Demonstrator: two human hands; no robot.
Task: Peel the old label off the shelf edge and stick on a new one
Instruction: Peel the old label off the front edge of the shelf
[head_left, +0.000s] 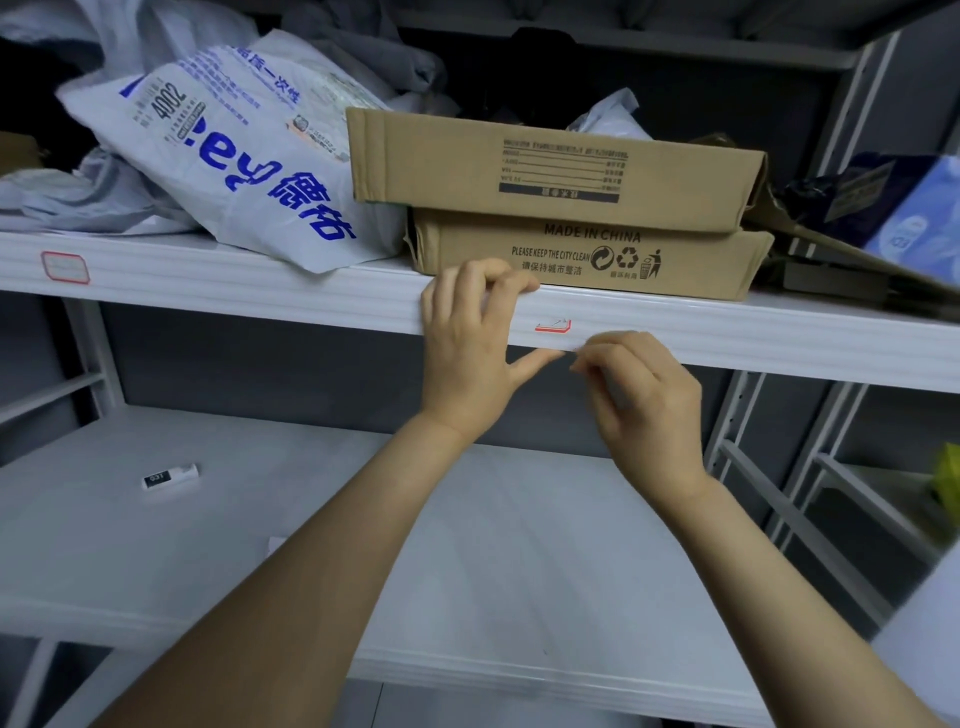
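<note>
A white shelf edge (260, 296) runs across the view. A torn remnant of a red-bordered label (554, 326) clings to it in the middle. My left hand (470, 338) grips the edge just left of the remnant, fingers curled over the top and thumb underneath. My right hand (641, 395) is below and right of the remnant, fingertips pinched together at the lower lip of the edge; whether a scrap of label is between them is blurred. Another whole red-bordered label (66, 267) sits on the edge far left.
Two stacked cardboard boxes (561, 208) and a white printed plastic bag (234, 156) lie on the upper shelf right behind my hands. A small white and black object (170, 476) lies on the lower shelf (467, 571). Grey shelf uprights (748, 426) stand at the right.
</note>
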